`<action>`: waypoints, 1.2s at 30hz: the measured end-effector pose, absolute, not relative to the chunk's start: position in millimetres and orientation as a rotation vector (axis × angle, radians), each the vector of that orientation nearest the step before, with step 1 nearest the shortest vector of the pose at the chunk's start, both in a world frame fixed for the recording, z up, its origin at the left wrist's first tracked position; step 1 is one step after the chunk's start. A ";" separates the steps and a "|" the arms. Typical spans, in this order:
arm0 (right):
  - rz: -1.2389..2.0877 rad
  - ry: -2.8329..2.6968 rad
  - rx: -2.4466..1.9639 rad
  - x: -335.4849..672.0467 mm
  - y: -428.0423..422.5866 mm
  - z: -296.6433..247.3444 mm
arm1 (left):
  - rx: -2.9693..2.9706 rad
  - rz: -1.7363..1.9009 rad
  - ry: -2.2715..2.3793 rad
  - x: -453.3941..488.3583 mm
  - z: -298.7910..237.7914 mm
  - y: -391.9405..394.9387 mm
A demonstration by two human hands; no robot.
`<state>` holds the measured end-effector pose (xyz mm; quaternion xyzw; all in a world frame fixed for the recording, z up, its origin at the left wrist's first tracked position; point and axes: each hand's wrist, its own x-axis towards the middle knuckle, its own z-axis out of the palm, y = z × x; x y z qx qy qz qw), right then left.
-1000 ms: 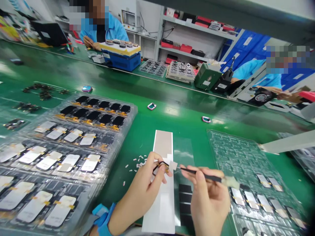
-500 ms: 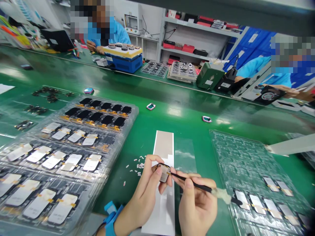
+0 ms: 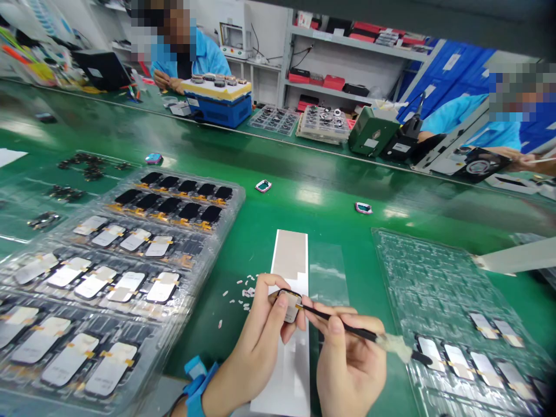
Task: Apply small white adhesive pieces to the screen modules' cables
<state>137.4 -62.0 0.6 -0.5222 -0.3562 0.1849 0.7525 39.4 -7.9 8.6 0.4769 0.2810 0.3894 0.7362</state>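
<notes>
My left hand (image 3: 256, 341) pinches a small rounded-rectangle watch-sized display module (image 3: 290, 306) with a black rim and a pale face. My right hand (image 3: 347, 362) grips black fine-tipped tweezers (image 3: 354, 329), their tip touching the module's right edge. A white foam wrap (image 3: 394, 347) sits around the tweezers' rear part. Both hands hover over a long white backing strip (image 3: 290, 255) with a beige patch at its far end. Tiny white scraps (image 3: 245, 288) lie on the green mat left of the strip. A blue wristband (image 3: 197, 387) circles my left wrist.
Clear plastic trays of display modules (image 3: 99, 289) fill the left side, and another tray (image 3: 452, 307) lies on the right. A few loose modules (image 3: 363, 208) sit on the mat. Across the bench, a co-worker (image 3: 186, 52) sits behind a blue-and-yellow machine (image 3: 217, 103).
One second ago a small white piece sat between the tweezers and the module, with the hands apart. Now the hands are closer, the tweezers touch the module, and no white piece shows.
</notes>
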 end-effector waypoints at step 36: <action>0.562 -0.750 -0.969 139.4 -63.8 -3.7 | 1.361 0.910 0.789 38.3 -1.3 -12.7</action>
